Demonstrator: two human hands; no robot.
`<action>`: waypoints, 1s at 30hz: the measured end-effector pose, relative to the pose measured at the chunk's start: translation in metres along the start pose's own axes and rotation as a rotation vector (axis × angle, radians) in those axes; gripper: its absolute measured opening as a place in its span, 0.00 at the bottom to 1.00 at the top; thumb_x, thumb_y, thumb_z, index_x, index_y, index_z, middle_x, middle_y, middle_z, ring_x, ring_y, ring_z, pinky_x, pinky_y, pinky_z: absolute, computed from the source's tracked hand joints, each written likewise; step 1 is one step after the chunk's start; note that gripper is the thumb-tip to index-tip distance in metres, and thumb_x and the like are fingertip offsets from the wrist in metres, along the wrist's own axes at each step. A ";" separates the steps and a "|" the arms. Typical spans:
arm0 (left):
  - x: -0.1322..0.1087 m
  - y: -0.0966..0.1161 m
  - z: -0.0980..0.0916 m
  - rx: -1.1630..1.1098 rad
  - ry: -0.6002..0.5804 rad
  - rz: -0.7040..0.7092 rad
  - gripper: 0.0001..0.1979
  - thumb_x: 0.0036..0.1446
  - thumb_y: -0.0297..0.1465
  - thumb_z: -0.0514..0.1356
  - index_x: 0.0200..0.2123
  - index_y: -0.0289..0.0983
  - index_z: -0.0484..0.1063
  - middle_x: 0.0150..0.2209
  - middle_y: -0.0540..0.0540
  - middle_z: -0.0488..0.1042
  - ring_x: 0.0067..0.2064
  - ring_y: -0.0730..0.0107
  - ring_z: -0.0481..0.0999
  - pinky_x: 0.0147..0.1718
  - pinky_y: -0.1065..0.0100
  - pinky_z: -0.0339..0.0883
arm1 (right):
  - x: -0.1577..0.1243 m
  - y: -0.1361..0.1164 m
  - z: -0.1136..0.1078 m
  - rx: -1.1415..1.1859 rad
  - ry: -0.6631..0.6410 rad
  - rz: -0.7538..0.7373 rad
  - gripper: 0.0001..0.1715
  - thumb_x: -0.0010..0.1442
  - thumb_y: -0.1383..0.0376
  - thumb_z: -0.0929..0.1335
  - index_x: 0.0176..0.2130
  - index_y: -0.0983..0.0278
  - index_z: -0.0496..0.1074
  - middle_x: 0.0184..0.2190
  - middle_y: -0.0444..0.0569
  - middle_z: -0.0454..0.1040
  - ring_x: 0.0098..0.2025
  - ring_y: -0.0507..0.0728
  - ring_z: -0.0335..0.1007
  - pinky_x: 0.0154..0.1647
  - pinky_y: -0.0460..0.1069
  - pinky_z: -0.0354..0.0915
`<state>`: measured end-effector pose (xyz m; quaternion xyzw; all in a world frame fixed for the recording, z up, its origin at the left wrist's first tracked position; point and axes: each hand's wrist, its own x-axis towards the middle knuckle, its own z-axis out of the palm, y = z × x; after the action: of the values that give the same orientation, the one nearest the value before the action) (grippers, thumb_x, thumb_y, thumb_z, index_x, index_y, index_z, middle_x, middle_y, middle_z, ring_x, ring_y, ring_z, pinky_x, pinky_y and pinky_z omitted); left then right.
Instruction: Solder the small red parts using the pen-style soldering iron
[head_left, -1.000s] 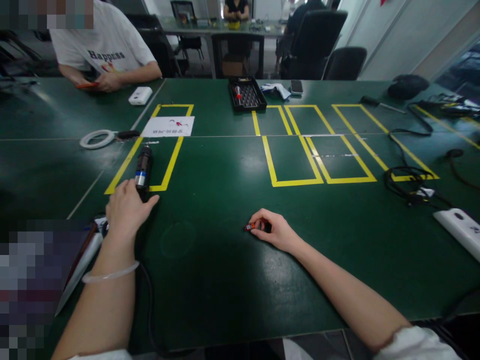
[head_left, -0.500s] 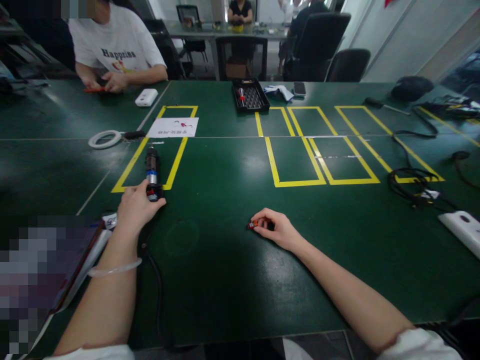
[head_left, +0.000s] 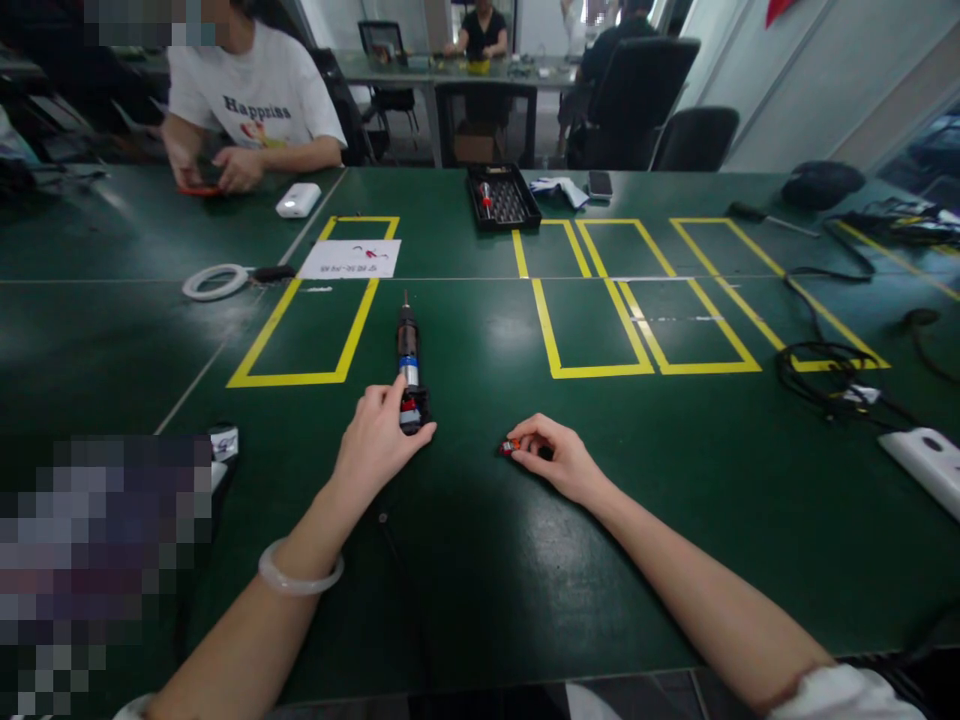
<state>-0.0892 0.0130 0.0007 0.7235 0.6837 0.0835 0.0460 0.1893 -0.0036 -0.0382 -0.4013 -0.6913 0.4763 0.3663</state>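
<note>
My left hand point(head_left: 377, 440) grips the near end of a black electric screwdriver point(head_left: 408, 358) with a silver-blue band. The tool lies on the green table point(head_left: 465, 540) with its tip pointing away from me, just right of a yellow taped box point(head_left: 304, 330). My right hand point(head_left: 555, 462) rests on the table to the right and pinches a small red and black part point(head_left: 511, 447) between its fingertips. A cord trails from the screwdriver toward me under my left wrist.
A black bit tray point(head_left: 502, 196) stands at the back centre, next to a phone point(head_left: 599, 184). A white tape roll point(head_left: 214, 282), a paper sheet point(head_left: 351, 258) and a white box point(head_left: 298, 200) lie at left. Cables point(head_left: 821, 365) coil at right. A person in a white shirt point(head_left: 251, 95) sits far left.
My left hand has carried the screwdriver to the right, out of the yellow taped box and close to my right hand. My right hand has stayed put with the small part.
</note>
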 end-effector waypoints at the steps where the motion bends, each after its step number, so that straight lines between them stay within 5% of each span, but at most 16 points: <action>1: -0.002 0.009 0.001 -0.014 0.002 0.024 0.37 0.55 0.46 0.57 0.64 0.35 0.56 0.51 0.37 0.64 0.50 0.52 0.68 0.45 0.59 0.69 | 0.000 0.000 0.000 0.009 0.015 0.004 0.11 0.60 0.64 0.69 0.43 0.63 0.72 0.34 0.47 0.72 0.31 0.51 0.68 0.30 0.47 0.65; 13: -0.019 0.088 0.020 -0.180 -0.029 0.260 0.40 0.52 0.43 0.62 0.65 0.36 0.53 0.48 0.40 0.66 0.48 0.56 0.68 0.45 0.60 0.68 | 0.002 0.001 -0.005 -0.110 0.154 -0.097 0.02 0.62 0.66 0.67 0.37 0.62 0.69 0.35 0.47 0.69 0.33 0.53 0.68 0.34 0.48 0.65; 20: -0.022 0.095 0.023 -0.206 -0.032 0.290 0.39 0.53 0.43 0.61 0.65 0.38 0.53 0.49 0.40 0.65 0.49 0.56 0.69 0.46 0.59 0.68 | -0.001 -0.001 -0.009 -0.278 0.072 -0.143 0.04 0.63 0.69 0.66 0.38 0.61 0.70 0.38 0.49 0.69 0.38 0.55 0.68 0.39 0.50 0.66; 30: -0.022 0.098 0.024 -0.192 -0.010 0.284 0.39 0.54 0.45 0.60 0.65 0.36 0.52 0.51 0.37 0.64 0.49 0.54 0.68 0.45 0.59 0.68 | -0.004 -0.009 -0.007 -0.285 0.129 -0.142 0.06 0.63 0.66 0.67 0.38 0.61 0.75 0.38 0.51 0.73 0.40 0.56 0.72 0.39 0.51 0.69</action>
<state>0.0102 -0.0139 -0.0067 0.8054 0.5635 0.1505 0.1061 0.1950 -0.0063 -0.0284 -0.4289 -0.7535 0.3195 0.3823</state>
